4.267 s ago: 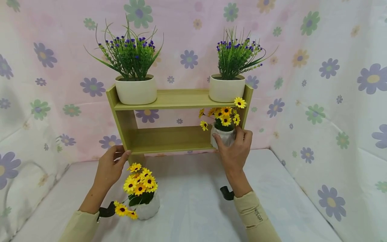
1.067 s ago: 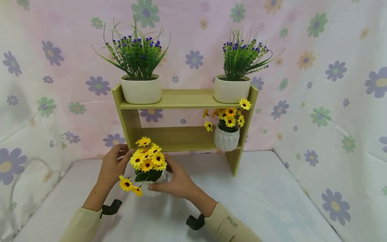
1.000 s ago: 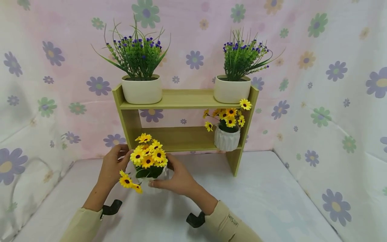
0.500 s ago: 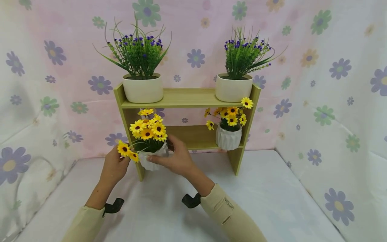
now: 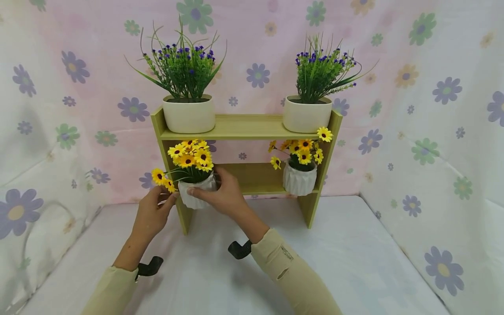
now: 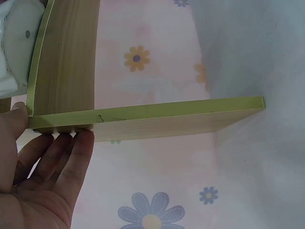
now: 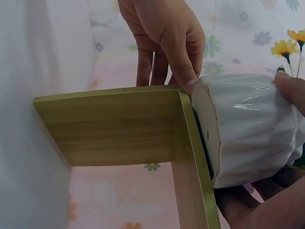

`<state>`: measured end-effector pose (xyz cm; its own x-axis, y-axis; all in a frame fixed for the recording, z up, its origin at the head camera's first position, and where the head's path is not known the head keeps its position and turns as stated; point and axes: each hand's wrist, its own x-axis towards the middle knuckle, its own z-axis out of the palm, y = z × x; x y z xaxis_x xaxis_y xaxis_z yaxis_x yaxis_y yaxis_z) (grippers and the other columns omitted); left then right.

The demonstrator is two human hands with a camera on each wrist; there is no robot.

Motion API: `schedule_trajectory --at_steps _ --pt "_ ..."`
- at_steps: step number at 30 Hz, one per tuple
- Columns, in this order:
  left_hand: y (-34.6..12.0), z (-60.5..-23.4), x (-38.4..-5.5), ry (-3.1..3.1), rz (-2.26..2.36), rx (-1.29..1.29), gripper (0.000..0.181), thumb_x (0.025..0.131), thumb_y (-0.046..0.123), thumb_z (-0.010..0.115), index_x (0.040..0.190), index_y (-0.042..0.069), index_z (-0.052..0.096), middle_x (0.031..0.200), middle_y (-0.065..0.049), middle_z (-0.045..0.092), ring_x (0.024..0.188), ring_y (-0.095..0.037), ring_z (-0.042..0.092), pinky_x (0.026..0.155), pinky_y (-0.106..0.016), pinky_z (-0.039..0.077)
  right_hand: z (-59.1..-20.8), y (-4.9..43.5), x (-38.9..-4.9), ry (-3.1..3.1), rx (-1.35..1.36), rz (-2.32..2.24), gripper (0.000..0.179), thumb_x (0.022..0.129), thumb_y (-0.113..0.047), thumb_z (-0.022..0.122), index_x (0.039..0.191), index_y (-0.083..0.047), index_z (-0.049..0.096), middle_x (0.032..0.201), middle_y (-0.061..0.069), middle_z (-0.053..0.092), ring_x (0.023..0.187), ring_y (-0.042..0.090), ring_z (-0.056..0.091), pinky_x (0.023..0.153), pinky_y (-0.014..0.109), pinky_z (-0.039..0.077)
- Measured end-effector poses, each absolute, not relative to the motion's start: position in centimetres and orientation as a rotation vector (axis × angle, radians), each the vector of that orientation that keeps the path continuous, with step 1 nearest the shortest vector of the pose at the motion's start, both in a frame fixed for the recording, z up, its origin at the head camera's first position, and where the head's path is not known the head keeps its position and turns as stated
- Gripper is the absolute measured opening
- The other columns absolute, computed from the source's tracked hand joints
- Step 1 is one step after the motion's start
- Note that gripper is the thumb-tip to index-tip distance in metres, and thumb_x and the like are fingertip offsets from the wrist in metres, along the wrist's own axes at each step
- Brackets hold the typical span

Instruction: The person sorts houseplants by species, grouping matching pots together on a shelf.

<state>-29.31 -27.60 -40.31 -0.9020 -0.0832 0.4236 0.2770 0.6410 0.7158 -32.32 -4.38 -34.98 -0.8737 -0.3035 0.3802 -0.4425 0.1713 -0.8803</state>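
Note:
My right hand [image 5: 226,194] grips a white ribbed flowerpot [image 5: 191,199] of yellow artificial daisies [image 5: 189,156], thumb in front and fingers round its far side. The pot is at the left end of the lower board of a wooden shelf [image 5: 248,127]. In the right wrist view, the pot's base [image 7: 208,136] is tilted and close against the board's front edge; whether it bears on it I cannot tell. My left hand [image 5: 153,214] holds the shelf's left side panel [image 6: 157,110], thumb at the front edge and fingertips on the outer face.
A matching daisy pot [image 5: 300,181] stands at the lower board's right end. Two cream planters with purple flowers, one left [image 5: 189,117] and one right [image 5: 307,117], stand on top. Black curved wrist pieces [image 5: 239,249] jut from the sleeves. A white cloth [image 5: 346,262] covers the table.
My right hand let go of the right daisy pot on the shelf, took the other from the table and lifted it to the lower board's left end. My left hand stays at the side panel.

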Motion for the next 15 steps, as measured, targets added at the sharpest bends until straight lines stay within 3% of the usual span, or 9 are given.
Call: schedule_trajectory --at_steps 15 --pt "-27.7 -40.6 -29.6 -2.427 -1.167 -0.186 0.043 0.111 0.033 0.059 0.132 -0.004 0.058 0.127 -0.022 0.066 0.127 -0.046 0.065 0.103 -0.061 0.055 -34.7 -5.8 -34.0 -2.399 0.688 1.759 0.086 0.086 -0.048 0.088 0.156 -0.017 0.049 0.148 0.000 0.060 0.134 0.021 0.060 0.109 0.044 0.055"
